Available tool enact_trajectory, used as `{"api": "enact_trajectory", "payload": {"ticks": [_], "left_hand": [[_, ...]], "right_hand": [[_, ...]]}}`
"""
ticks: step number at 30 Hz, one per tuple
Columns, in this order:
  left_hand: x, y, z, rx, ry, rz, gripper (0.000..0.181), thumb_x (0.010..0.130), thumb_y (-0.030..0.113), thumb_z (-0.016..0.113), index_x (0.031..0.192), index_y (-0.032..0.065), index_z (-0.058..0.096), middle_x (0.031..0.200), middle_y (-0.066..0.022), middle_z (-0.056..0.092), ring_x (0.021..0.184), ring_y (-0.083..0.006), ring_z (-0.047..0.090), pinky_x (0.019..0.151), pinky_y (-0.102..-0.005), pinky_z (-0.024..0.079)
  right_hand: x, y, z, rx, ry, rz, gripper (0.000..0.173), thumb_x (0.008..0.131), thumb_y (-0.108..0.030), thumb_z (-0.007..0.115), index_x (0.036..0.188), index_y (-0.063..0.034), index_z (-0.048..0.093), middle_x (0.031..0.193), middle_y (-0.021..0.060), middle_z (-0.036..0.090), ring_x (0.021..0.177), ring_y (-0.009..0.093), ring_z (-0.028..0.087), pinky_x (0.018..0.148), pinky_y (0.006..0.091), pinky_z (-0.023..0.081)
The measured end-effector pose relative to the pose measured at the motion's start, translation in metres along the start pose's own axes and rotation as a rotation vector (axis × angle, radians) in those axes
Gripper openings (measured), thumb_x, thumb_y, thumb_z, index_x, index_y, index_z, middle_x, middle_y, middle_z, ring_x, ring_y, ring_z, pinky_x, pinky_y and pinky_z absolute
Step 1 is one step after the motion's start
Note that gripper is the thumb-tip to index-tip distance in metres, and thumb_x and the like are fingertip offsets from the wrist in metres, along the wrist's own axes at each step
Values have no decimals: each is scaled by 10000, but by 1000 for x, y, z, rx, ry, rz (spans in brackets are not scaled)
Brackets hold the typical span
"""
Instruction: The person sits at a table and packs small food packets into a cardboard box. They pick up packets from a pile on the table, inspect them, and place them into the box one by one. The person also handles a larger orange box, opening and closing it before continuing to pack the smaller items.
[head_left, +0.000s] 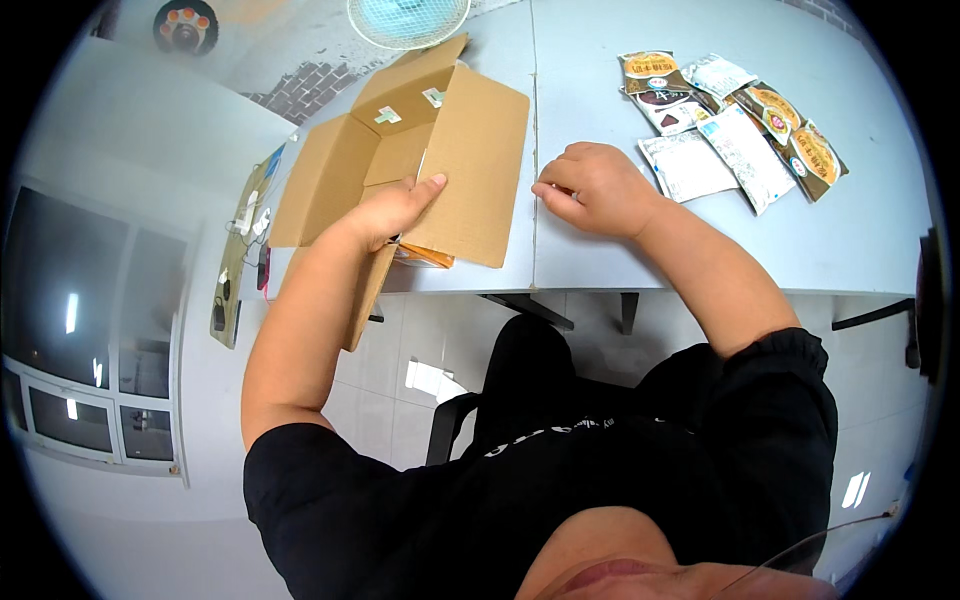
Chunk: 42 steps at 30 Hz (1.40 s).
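My left hand (397, 210) grips the near edge of an open cardboard box (480, 165), its thumb against the right flap and the fingers hidden. The box's flaps are spread, and bits of tape stick to its inner wall. Right of the box, my right hand (596, 189) is over the table with its fingers curled; whether something small is in it cannot be told. Farther right lie several sealed packets in a loose, overlapping pile, among them a white packet (746, 157), another white packet (688, 165) and a brown and orange packet (814, 160).
The packets and box are on a pale grey table (600, 266) with a seam down it. An orange carton (424, 256) shows partly under the box's right flap. A mesh-covered blue round object (409, 19) stands behind. Cables and a power strip (246, 217) lie on a board at the left.
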<state>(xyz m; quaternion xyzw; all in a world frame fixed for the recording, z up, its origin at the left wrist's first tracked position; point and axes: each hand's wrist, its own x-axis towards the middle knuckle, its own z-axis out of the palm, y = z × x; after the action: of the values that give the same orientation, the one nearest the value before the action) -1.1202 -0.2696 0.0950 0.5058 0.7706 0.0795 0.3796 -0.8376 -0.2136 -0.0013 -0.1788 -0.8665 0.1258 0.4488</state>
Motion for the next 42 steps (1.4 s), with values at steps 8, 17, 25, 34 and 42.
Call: {"api": "enact_trajectory", "payload": {"ticks": [8,17,25,34,42], "left_hand": [[-8,5,-11,126,30,41,752,932,556,515,1372,-51,461,1178,-170,638,1037,-226,632,890,-352,499],[-11,-27,-32,47,220,60,695,873,381,551,1416,-36,430,1237,-214,624,1076,-275,641,938,-358,490],[-25,-41,0,485,584,357,698,955,423,559,1497,33,354,1419,-236,499,1304,-349,501,1049,-408,419],[-25,-46,0,660,622,224,709,956,440,543,1539,123,293,1444,-139,500,1271,-308,527,995,-430,455],[-26,-44,1,636,629,201,716,947,454,545,1544,154,288,1391,-143,544,1219,-314,565,971,-434,470]], "right_hand": [[1,6,-6,-21,20,59,221,873,-236,640,732,-67,654,640,116,613,634,312,596,597,444,478],[3,4,-12,-20,-3,140,183,873,-217,655,783,-61,688,665,100,634,661,298,616,622,421,491],[4,9,-18,6,69,187,246,887,-253,630,771,-44,690,701,123,659,688,318,621,632,419,493],[4,44,-54,-524,204,507,308,904,-321,618,891,-31,719,878,146,697,842,313,650,763,422,508],[-3,47,-69,-801,-323,944,613,847,-549,639,1236,-76,637,1292,129,615,1248,284,545,1088,531,329]]}}
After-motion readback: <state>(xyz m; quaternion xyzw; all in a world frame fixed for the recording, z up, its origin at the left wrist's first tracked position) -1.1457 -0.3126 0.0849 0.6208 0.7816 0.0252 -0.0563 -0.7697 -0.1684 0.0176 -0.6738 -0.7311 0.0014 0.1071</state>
